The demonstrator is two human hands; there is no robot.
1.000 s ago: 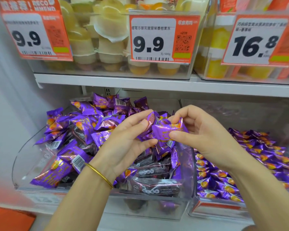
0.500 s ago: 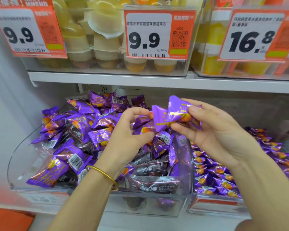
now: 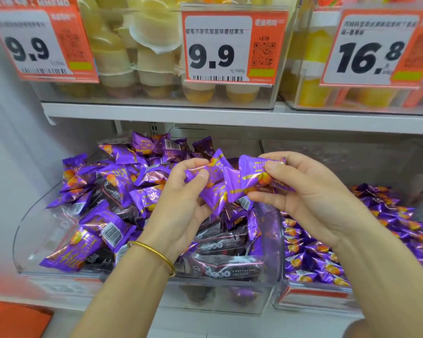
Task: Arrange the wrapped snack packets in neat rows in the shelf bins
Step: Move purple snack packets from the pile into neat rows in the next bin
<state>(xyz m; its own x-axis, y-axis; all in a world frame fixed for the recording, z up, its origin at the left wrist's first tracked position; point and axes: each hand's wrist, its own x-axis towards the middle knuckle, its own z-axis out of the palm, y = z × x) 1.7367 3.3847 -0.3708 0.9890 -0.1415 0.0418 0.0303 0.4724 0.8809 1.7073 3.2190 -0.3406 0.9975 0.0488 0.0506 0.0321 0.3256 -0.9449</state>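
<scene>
Left hand (image 3: pixel 181 206): thumb and forefinger pinch one end of a purple packet (image 3: pixel 211 173), held up over the left bin (image 3: pixel 34 230). Right hand (image 3: pixel 310 196): thumb above and fingers curled below pinch a second packet (image 3: pixel 257 176) that overlaps the first; a few more hang bunched between the two hands. Left bin: clear, holds a loose pile (image 3: pixel 108 181) of purple packets over dark packets (image 3: pixel 225 242), unsorted. Right bin (image 3: pixel 308 300): purple packets lying in rows (image 3: pixel 303 252). Step, as I read it from here: squaring a gathered handful before it is laid down. The next move, I judge, calls for edges lined up and faces one way, then a lowering that keeps the bunch from fanning; which bin it is meant for I cannot tell. Middle tag (image 3: pixel 213 57): "9.9", "元/500g". Left tag (image 3: pixel 27 48): "9.9". Right tag (image 3: pixel 369 57): "16.8". Chinese lines on all three too soft for me to read. Packet print: gold characters, illegible. Bangle (image 3: pixel 154 252): gold, left wrist.
</scene>
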